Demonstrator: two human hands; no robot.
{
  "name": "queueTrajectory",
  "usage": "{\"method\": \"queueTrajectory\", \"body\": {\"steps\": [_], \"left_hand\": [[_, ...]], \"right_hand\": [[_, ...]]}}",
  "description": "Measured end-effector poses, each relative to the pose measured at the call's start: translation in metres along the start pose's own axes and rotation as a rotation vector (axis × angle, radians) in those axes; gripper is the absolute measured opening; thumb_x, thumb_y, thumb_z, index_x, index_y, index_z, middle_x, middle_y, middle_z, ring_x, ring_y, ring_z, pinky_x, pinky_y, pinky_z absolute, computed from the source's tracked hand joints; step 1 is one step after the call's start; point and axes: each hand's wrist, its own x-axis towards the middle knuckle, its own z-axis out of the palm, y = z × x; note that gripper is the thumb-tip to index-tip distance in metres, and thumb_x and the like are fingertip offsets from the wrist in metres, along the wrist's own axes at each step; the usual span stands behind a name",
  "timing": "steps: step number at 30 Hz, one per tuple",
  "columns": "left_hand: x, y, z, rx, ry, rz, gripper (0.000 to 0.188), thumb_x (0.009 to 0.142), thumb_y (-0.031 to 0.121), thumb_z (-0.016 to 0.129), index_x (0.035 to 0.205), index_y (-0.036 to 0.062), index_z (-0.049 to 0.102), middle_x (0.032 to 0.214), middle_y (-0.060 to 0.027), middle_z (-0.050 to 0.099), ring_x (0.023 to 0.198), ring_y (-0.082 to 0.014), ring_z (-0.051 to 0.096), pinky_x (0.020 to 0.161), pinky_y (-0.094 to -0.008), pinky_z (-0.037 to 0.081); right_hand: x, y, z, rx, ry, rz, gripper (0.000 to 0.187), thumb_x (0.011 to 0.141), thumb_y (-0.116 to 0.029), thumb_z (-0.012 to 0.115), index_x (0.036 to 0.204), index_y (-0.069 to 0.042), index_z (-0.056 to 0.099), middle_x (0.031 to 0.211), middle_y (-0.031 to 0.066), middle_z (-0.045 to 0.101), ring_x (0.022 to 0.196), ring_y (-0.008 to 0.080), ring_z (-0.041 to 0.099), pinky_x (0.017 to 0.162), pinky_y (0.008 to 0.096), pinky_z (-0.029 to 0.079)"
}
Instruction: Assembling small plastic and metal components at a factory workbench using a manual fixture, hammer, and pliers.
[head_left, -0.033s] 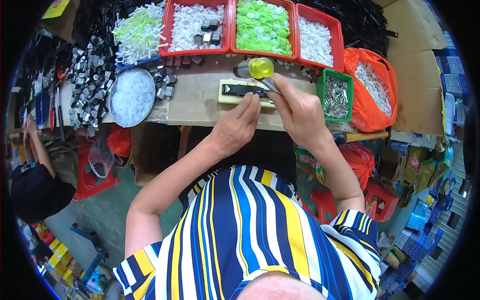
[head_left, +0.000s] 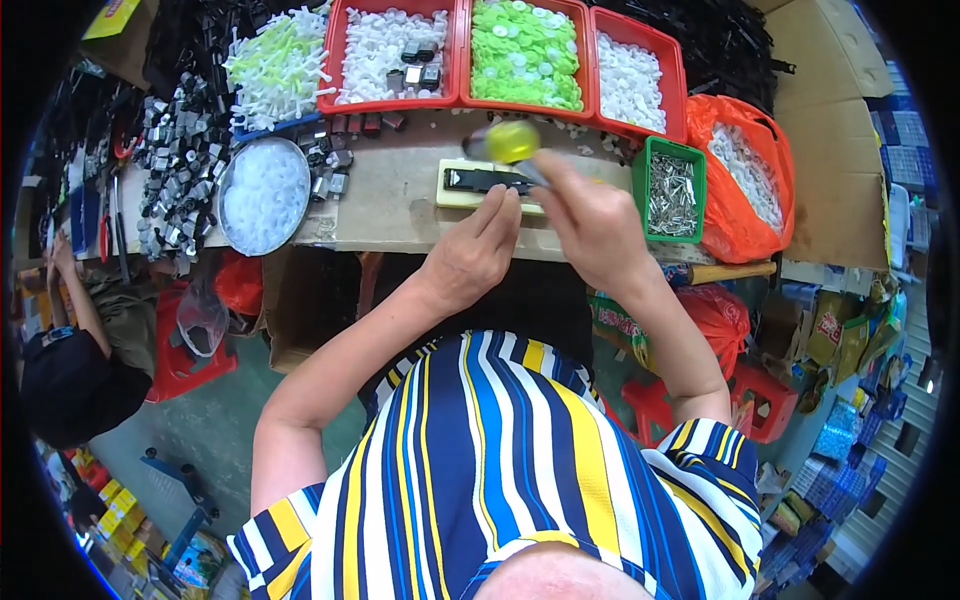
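Observation:
A small mallet (head_left: pixel 511 142) with a translucent yellow face is in my right hand (head_left: pixel 600 230), whose fingers wrap round its handle. Its head is smeared by motion and hangs just above the far side of a cream block (head_left: pixel 450 196). In that block lies a long black plastic part (head_left: pixel 470 180) with metal showing at its right end. My left hand (head_left: pixel 475 250) has its fingertips pinched together at the part's near edge. What they hold there, if anything, is hidden.
Red trays (head_left: pixel 464 60) of white and green plastic pieces line the back. To the right stand a green tray (head_left: pixel 642 190) of metal pins and an orange bag (head_left: pixel 780 190). Leftward are a round dish (head_left: pixel 222 200) and piled metal-and-black pieces (head_left: pixel 180 160). Another person (head_left: pixel 80 385) sits far left.
The mallet has shifted slightly left and nearer the block, and it is now blurred. My right hand moved a little left with it; my left hand stays put.

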Motion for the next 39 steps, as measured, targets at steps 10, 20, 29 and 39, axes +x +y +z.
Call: {"method": "queueTrajectory", "body": {"steps": [10,20,29,39], "left_hand": [[-0.009,-0.002,-0.015,-0.178,0.047,-0.062,0.036,0.076,0.003,0.06,0.109,-0.012,0.063,0.114,-0.0221,0.061,0.116,-0.0356,0.059,0.1,-0.0372,0.051],[-0.01,-0.018,-0.026,-0.175,0.085,-0.149,0.027,0.075,-0.008,0.069,0.102,-0.0083,0.066,0.109,-0.0188,0.064,0.105,-0.0361,0.064,0.089,-0.041,0.055],[0.015,-0.02,-0.009,-0.189,0.087,-0.121,0.028,0.077,-0.005,0.069,0.105,-0.0087,0.065,0.109,-0.0184,0.064,0.109,-0.0352,0.062,0.093,-0.0413,0.053],[0.016,-0.02,0.0,-0.131,0.078,-0.084,0.028,0.077,-0.004,0.068,0.104,-0.0074,0.067,0.109,-0.0174,0.064,0.107,-0.0335,0.063,0.092,-0.0396,0.053]], "right_hand": [[-0.009,0.019,0.003,-0.286,-0.284,0.062,0.026,0.092,-0.014,0.064,0.116,-0.005,0.059,0.084,0.0186,0.068,0.073,0.0369,0.067,0.061,0.0437,0.053],[-0.037,0.018,-0.002,-0.14,-0.072,0.062,0.024,0.092,-0.017,0.065,0.112,-0.006,0.058,0.078,0.0185,0.066,0.07,0.0378,0.065,0.059,0.0469,0.05],[-0.043,0.017,-0.019,-0.047,0.034,0.073,0.026,0.091,-0.016,0.066,0.115,-0.006,0.06,0.081,0.0188,0.066,0.071,0.0384,0.066,0.06,0.0464,0.051],[-0.057,0.022,-0.029,-0.067,0.209,0.217,0.025,0.092,-0.015,0.065,0.114,-0.005,0.06,0.08,0.0223,0.065,0.072,0.0403,0.065,0.06,0.0452,0.051]]}}
